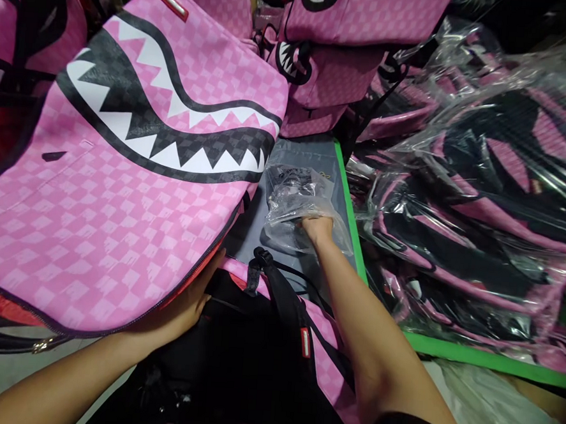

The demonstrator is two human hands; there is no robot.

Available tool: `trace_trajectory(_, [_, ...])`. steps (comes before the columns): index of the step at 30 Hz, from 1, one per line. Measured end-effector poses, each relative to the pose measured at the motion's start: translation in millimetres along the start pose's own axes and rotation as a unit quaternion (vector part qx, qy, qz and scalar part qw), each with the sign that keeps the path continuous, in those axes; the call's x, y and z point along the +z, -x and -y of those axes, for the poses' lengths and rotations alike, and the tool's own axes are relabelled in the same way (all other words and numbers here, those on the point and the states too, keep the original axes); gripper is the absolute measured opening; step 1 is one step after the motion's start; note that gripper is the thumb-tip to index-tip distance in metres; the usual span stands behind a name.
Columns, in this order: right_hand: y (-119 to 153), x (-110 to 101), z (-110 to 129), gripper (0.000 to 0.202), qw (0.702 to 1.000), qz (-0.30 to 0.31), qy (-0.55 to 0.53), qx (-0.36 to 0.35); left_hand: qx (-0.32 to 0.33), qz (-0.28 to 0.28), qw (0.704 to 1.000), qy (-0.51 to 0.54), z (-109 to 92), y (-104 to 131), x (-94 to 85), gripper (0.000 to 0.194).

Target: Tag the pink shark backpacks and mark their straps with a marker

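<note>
A pink checkered backpack with a printed black-and-white shark mouth fills the left side, its zipped edge apart and red lining showing. My left hand grips that edge from beneath, its fingertips hidden behind the fabric. A clear plastic bag containing small black pieces lies on the grey tabletop. My right hand is at the bag's mouth, fingers curled and partly covered by the plastic; what they grasp is hidden. Black straps and a buckle of the backpack lie between my forearms.
Stacked pink backpacks stand at the back of the table. To the right, several plastic-wrapped backpacks are heaped beyond the green table edge. More pink bags are at the far left.
</note>
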State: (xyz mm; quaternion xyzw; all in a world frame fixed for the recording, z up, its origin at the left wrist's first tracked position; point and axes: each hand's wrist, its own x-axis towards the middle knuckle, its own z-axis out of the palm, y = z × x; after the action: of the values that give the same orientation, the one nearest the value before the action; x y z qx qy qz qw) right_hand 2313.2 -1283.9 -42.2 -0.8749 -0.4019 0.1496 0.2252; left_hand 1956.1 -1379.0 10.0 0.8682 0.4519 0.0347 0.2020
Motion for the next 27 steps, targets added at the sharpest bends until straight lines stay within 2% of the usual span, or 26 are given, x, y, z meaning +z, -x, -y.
trace_trajectory(2, [11,-7,3,0.027,1.0,0.012,-0.001,0.009,0.008,0.011,1.0,-0.002,2,0,-1.1,0.082])
trace_trajectory(4, [24,-17,9,0.019,0.999,0.054,0.005,0.007,0.014,0.013,1.0,0.0,2,0,-2.3,0.083])
trace_trajectory(6, [43,-32,13,0.008,0.995,0.098,0.018,-0.009,0.016,0.014,1.0,0.002,2,0,-3.3,0.085])
trace_trajectory(8, [67,-52,16,0.005,0.991,0.114,0.05,-0.04,0.015,0.019,1.0,0.003,3,-1,-3.8,0.087])
trace_trajectory(10, [97,-75,15,0.009,0.987,0.093,0.099,-0.081,0.014,0.026,1.0,0.008,4,-3,-4.1,0.088])
trace_trajectory(12, [134,-95,13,0.018,0.977,0.029,0.149,-0.15,0.014,0.033,0.999,0.025,4,-3,-5.5,0.09])
trace_trajectory(14, [173,-107,8,0.024,0.941,-0.073,0.164,-0.288,0.02,0.028,0.998,0.056,1,2,-9.7,0.09])
trace_trajectory(16, [210,-110,4,0.026,0.876,-0.14,0.141,-0.439,0.054,-0.002,0.994,0.099,-8,13,-16.9,0.08])
trace_trajectory(17, [227,-109,2,0.027,0.847,-0.158,0.131,-0.491,0.087,-0.026,0.988,0.125,-15,20,-21.2,0.071])
trace_trajectory(18, [242,-107,1,0.027,0.824,-0.168,0.122,-0.527,0.122,-0.052,0.979,0.155,-23,28,-25.4,0.062])
trace_trajectory(20, [267,-102,1,0.027,0.806,-0.167,0.104,-0.558,0.161,-0.092,0.954,0.236,-38,43,-32.0,0.048])
trace_trajectory(22, [284,-99,3,0.027,0.809,-0.143,0.067,-0.566,0.144,-0.061,0.925,0.347,-49,53,-34.4,0.039])
trace_trajectory(24, [298,-96,8,0.028,0.822,-0.115,0.017,-0.557,0.1,0.012,0.884,0.457,-54,58,-32.8,0.03])
trace_trajectory(25, [304,-95,10,0.028,0.838,-0.111,-0.015,-0.534,0.08,0.036,0.865,0.494,-54,60,-31.1,0.024])
trace_trajectory(27, [316,-92,17,0.029,0.887,-0.1,-0.101,-0.439,0.042,0.021,0.846,0.531,-52,62,-26.9,0.022])
